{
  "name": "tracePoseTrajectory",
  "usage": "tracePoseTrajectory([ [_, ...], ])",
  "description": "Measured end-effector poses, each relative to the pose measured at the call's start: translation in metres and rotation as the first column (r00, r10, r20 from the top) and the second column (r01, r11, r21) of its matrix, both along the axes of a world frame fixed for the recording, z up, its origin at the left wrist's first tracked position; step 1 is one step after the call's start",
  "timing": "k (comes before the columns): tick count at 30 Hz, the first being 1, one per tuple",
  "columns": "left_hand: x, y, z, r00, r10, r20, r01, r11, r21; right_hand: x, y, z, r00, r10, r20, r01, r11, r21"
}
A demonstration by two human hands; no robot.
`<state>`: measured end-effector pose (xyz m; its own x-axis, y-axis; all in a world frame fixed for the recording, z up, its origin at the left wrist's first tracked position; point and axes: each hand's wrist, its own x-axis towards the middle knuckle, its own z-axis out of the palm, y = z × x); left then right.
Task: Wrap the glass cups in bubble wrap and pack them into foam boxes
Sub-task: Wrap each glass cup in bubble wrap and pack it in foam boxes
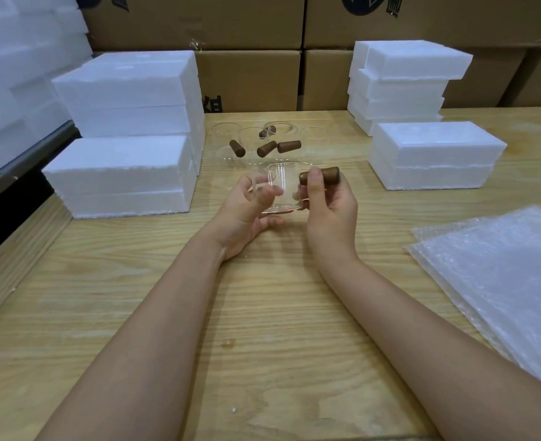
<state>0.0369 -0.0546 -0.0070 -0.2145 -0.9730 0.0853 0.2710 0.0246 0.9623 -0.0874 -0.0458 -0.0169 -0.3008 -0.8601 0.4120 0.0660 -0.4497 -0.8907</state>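
Observation:
A clear glass cup [281, 189] with a brown wooden handle [321, 176] is held above the middle of the wooden table [262, 313]. My left hand [246, 214] cups the glass body from the left and below. My right hand [329, 202] grips the wooden handle, thumb across it. Behind them stand several more clear glass cups [227, 144] with brown handles. A stack of bubble wrap sheets [498, 275] lies at the right edge. White foam boxes [434, 154] are stacked to the right and white foam boxes [122, 173] to the left.
Brown cardboard cartons [253, 78] form a wall behind the table. More foam pieces [17, 58] pile up at the far left, beyond the table's left edge. Another foam stack [402, 78] stands at the back right.

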Motion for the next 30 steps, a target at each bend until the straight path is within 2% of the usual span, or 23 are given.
tracePoseTrajectory([
  [5,0.002,-0.004,-0.004,1.0,-0.022,-0.02,0.021,0.999,-0.024,-0.001,-0.002,0.001,0.991,0.038,0.129,-0.042,0.999,0.031],
  [12,0.002,-0.006,-0.009,0.979,0.125,0.161,-0.095,0.978,-0.185,-0.001,-0.006,0.0,0.946,0.076,0.316,-0.132,0.979,0.158],
  [17,-0.001,-0.004,-0.01,0.946,0.177,0.273,-0.097,0.955,-0.282,-0.004,-0.011,0.0,0.9,0.057,0.433,-0.185,0.948,0.26],
  [22,-0.003,-0.004,-0.011,0.914,0.236,0.331,-0.099,0.919,-0.382,-0.006,-0.014,0.0,0.883,0.049,0.467,-0.214,0.927,0.308],
  [30,-0.001,-0.004,-0.015,0.91,0.239,0.338,-0.081,0.903,-0.422,-0.006,-0.019,-0.003,0.877,0.043,0.479,-0.207,0.933,0.295],
])
